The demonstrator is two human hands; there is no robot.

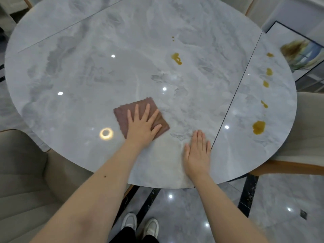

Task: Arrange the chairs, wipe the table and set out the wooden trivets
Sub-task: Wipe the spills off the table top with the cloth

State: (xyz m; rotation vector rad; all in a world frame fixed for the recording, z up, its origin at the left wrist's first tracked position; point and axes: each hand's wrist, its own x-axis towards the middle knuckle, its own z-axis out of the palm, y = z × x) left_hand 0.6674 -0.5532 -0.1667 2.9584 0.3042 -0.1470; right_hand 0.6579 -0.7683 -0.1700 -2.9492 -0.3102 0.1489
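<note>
The left hand (140, 124) lies flat, fingers spread and straight, pressing down on a square brown microfibre cloth (140, 117) that rests on the round grey marble-patterned table (105, 67), near the edge closest to the person. Nothing is curled or pinched; the palm simply bears on the cloth. Just to its right, the right hand (197, 151) also lies flat on the bare tabletop, fingers straight and close together, holding nothing, right beside the thin dark seam that runs across the table's right side.

Farther out, yellowish-brown liquid spills (176, 58) sit near the middle of the top, well apart from the cloth, and a line of similar spots (258, 127) follows the right-hand rim beyond the seam.

A beige upholstered chair (22, 172) stands at the lower left, tucked against the table edge, and another pale chair (308, 130) stands on the right. A framed painting (298, 51) leans beyond the right side. Below, white shoes (140, 225) stand on the glossy marble floor (192, 216).
</note>
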